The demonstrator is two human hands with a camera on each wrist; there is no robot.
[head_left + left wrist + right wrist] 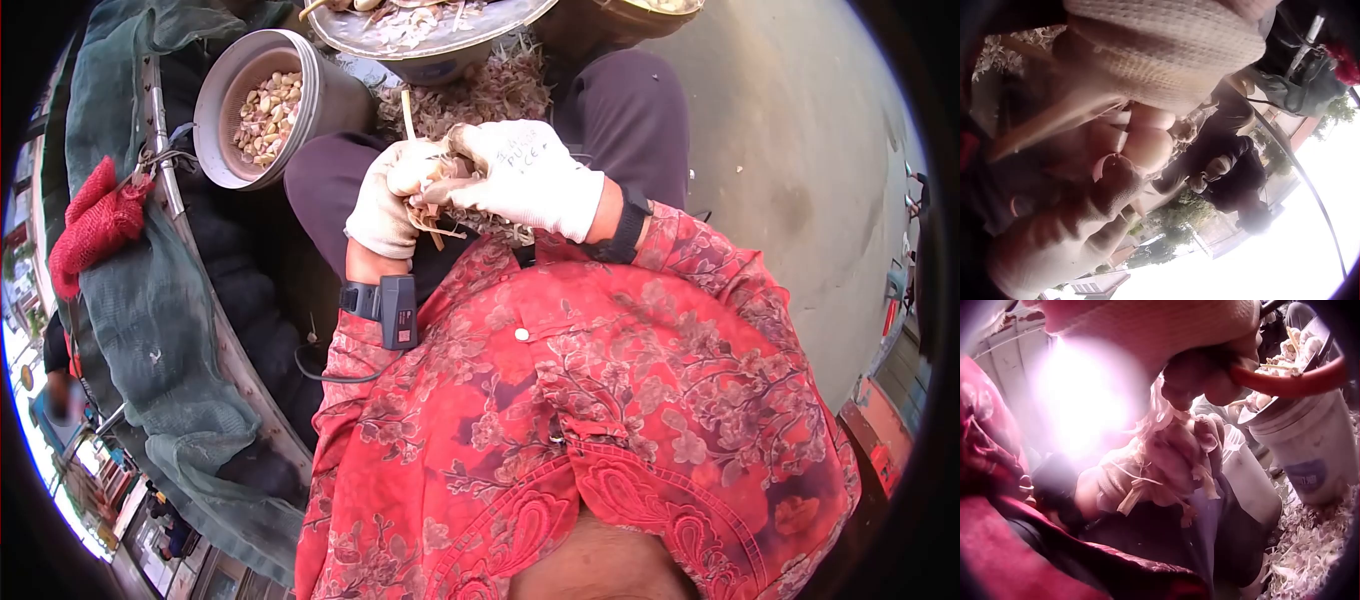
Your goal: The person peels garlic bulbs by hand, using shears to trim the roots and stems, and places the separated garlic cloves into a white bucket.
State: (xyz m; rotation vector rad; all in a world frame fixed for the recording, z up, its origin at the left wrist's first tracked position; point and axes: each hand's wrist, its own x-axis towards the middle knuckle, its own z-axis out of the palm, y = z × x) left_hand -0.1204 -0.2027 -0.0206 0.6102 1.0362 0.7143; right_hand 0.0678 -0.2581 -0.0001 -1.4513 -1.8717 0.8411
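Note:
Both hands wear white knit gloves and meet in front of the lap in the head view. My left hand [385, 205] grips a partly opened garlic bulb [412, 177]. Curled over the same bulb from the other side, my right hand [525, 175] has its thumb and fingers at the cloves. Pale bare cloves [1147, 147] show between the gloved fingers in the left wrist view, with a dry stalk [1054, 125] sticking out beside them. Loose papery skin [1160, 419] hangs from the bulb in the right wrist view. The palm sides of both hands are hidden.
A stack of pale buckets [310, 95] on the left holds garlic cloves [268, 118]. Ahead stands a wide metal basin [450, 40] with garlic and skins, resting on a white bucket [1304, 450]. Garlic skins [510, 85] litter the ground. Another person [1229, 169] sits nearby.

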